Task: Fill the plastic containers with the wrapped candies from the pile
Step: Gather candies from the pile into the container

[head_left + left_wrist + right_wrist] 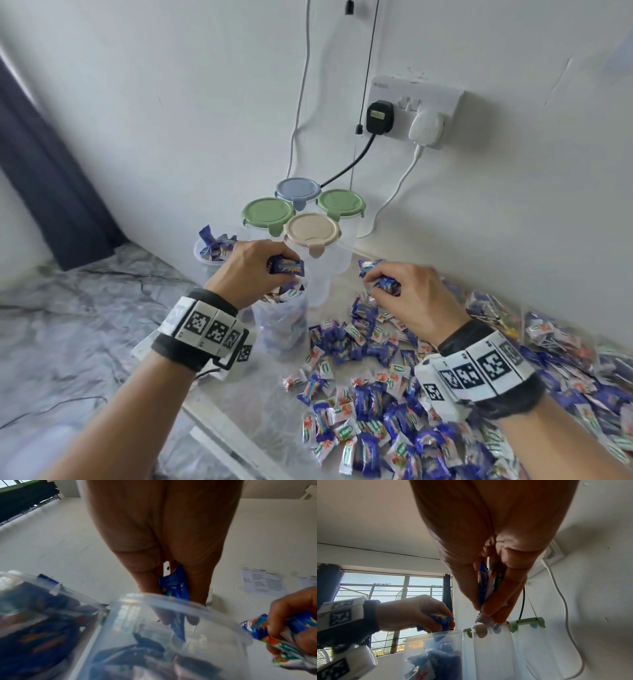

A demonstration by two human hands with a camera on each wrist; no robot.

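Note:
My left hand grips blue wrapped candies right above an open clear container that is nearly full of candies. From the left wrist, the same candies show between my fingers over the container rim. My right hand holds a small bunch of candies above the near edge of the candy pile, to the right of the container. In the right wrist view those candies are pinched between thumb and fingers. A second open container at the back left is heaped with candies.
Several lidded clear containers stand behind the open ones: two with green lids, one blue, one beige. A wall socket with plugs and cables hangs above them. A dark curtain hangs at the left.

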